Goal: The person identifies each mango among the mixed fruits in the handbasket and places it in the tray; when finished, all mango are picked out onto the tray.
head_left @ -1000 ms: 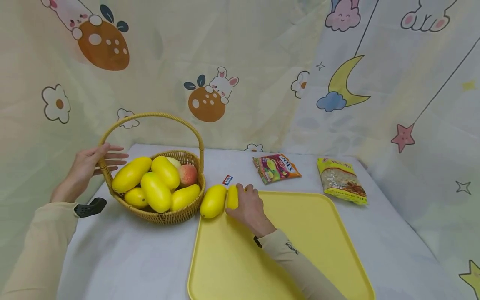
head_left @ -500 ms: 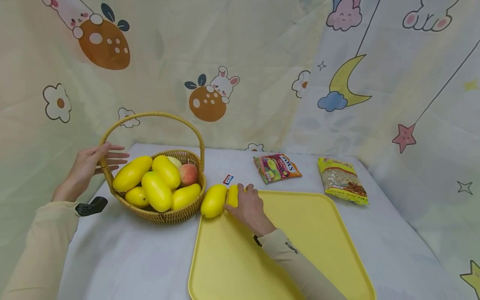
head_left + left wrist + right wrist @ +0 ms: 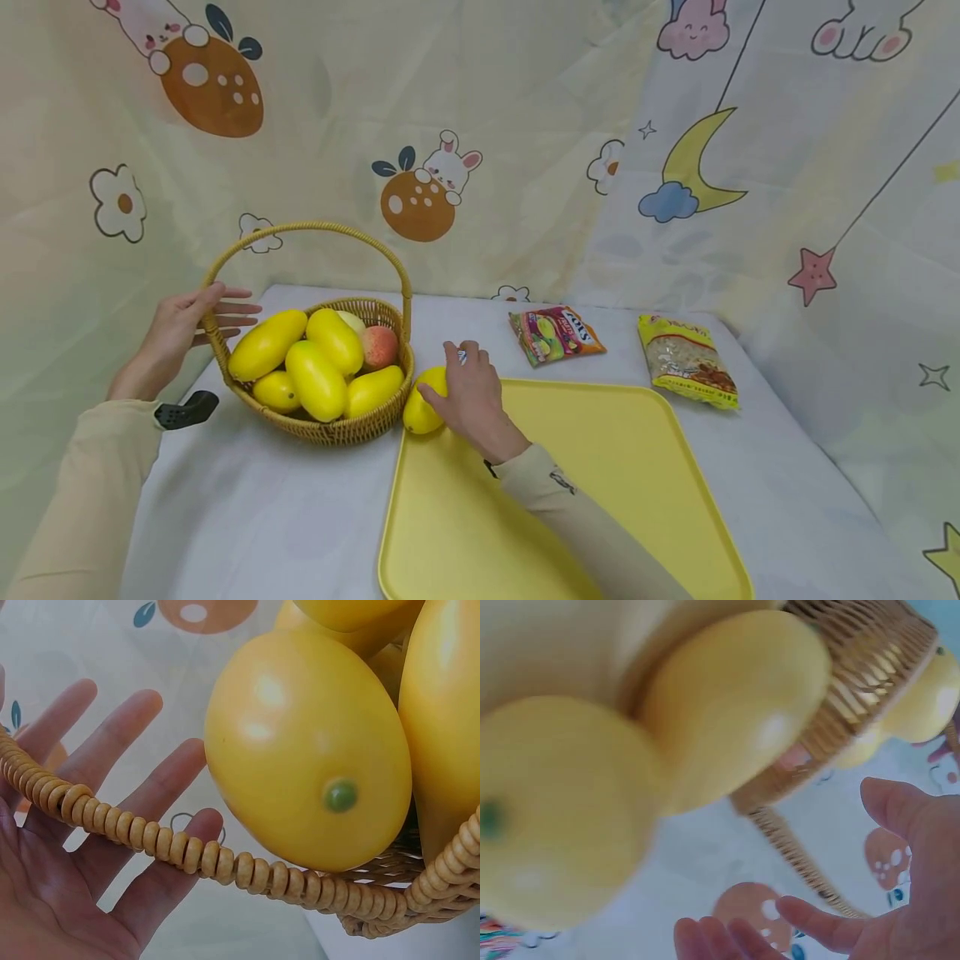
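My left hand (image 3: 176, 329) has its fingers extended at the left side of the wicker basket's handle (image 3: 307, 227); in the left wrist view the handle crosses in front of the open palm. Several yellow mangoes (image 3: 315, 379) fill the basket (image 3: 330, 432), with a peach (image 3: 379, 346) at their right. My right hand (image 3: 474, 396) is over the tray's far left corner, fingers apart and holding nothing. One mango (image 3: 422, 408) lies at that corner against the basket. A second mango (image 3: 562, 810) beside it appears in the right wrist view; the hand hides it in the head view.
The yellow tray (image 3: 585, 467) lies on the white-covered table (image 3: 300, 517). Behind it is a FOX'S candy bag (image 3: 557, 335), and at the right a yellow snack bag (image 3: 686, 362). A small packet (image 3: 462, 357) is mostly hidden behind my right hand. Printed cloth (image 3: 525, 167) surrounds the table.
My right hand has let go of the second mango and shifted up and left over it, covering the small packet. My left hand stays at the basket handle.
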The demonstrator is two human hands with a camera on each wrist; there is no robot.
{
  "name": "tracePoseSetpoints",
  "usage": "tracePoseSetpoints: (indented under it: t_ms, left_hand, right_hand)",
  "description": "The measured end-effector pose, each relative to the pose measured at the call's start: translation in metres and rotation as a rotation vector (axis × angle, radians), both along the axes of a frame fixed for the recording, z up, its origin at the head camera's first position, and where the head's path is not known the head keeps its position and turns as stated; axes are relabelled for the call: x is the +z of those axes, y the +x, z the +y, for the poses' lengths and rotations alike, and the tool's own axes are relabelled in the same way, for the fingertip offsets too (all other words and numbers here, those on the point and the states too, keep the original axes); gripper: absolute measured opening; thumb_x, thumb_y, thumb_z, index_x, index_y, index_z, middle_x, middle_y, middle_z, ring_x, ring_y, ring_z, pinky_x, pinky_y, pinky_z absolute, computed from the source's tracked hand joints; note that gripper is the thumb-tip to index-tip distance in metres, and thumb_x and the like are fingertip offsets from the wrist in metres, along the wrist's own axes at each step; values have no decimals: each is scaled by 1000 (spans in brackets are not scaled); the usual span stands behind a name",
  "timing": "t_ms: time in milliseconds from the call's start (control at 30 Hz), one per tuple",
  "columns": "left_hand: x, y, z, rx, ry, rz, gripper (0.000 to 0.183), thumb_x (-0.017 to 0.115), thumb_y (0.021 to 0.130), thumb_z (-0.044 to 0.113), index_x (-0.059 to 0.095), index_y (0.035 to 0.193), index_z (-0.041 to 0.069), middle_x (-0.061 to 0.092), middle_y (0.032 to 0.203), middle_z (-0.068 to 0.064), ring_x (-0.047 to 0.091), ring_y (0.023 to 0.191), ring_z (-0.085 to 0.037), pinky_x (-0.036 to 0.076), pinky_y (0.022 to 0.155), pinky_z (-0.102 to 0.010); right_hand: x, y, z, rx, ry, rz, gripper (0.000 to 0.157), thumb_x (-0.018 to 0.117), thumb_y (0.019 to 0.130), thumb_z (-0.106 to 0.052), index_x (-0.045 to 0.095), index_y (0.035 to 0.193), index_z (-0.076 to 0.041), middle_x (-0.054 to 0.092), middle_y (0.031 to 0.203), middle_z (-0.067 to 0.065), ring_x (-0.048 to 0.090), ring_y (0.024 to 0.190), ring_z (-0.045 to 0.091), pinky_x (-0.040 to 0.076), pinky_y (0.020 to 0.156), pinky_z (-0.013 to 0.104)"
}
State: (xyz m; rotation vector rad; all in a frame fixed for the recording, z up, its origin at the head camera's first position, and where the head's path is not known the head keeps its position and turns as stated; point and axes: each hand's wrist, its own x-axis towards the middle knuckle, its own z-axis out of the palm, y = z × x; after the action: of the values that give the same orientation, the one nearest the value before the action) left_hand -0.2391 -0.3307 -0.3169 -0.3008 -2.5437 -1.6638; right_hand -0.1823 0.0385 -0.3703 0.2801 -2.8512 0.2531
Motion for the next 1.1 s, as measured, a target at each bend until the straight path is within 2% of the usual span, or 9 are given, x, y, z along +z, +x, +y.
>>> tracePoseSetpoints:
  t_ms: [200, 367, 433, 600, 700, 900, 1100]
  left_hand:
    - [-1, -1, -1, -2, 17, 4, 39, 37, 101, 49, 64, 118, 26, 70, 95, 22, 67, 88, 3, 54, 70, -18]
    - [-2, -2, -1, 7, 17, 5, 34, 36, 101, 48, 64, 113, 33, 70, 94, 22, 66, 85, 5, 54, 69, -17]
    - [-2, -2, 0, 17, 10, 2, 35, 36, 101, 48, 64, 114, 33, 69, 92, 23, 66, 84, 6, 53, 69, -17]
    - [-2, -1, 0, 21, 5, -3, 36, 35, 102, 47, 64, 115, 32, 68, 90, 25, 65, 84, 7, 53, 69, -17]
    - [-2, -2, 0, 18, 7, -10, 32, 35, 102, 47, 64, 110, 38, 68, 89, 26, 65, 84, 7, 53, 69, -17]
    - [-3, -2, 0, 22, -1, -2, 32, 35, 102, 48, 65, 109, 39, 68, 90, 26, 66, 84, 6, 53, 68, -17]
    - [-3, -3, -2, -3, -2, 10, 39, 35, 101, 48, 64, 118, 29, 70, 95, 23, 67, 87, 3, 52, 69, -18]
  right_hand:
    - [18, -2, -34, 108, -21, 37, 65, 59, 90, -51, 44, 138, -10, 47, 129, 15, 53, 105, 28, 52, 79, 33]
    - [32, 0, -65, 186, -17, 40, 61, 61, 89, -50, 44, 135, -14, 51, 122, 12, 53, 96, 23, 50, 73, 28]
    - [36, 1, -77, 199, -7, 19, 63, 60, 89, -51, 43, 137, -15, 50, 124, 10, 53, 101, 22, 49, 75, 27]
    - [42, 1, -105, 213, 41, -34, 66, 56, 89, -56, 42, 140, -17, 46, 132, 8, 52, 110, 21, 52, 71, 25]
    - [42, 0, -117, 221, 61, -51, 65, 56, 88, -57, 44, 138, -18, 48, 130, 8, 54, 103, 20, 50, 63, 23]
    - [40, -2, -135, 202, 97, -110, 72, 57, 85, -64, 41, 142, -23, 49, 125, 4, 50, 99, 18, 50, 68, 25]
    - [33, -4, -145, 175, 90, -127, 74, 59, 84, -63, 39, 143, -23, 48, 120, 3, 47, 93, 16, 47, 64, 24]
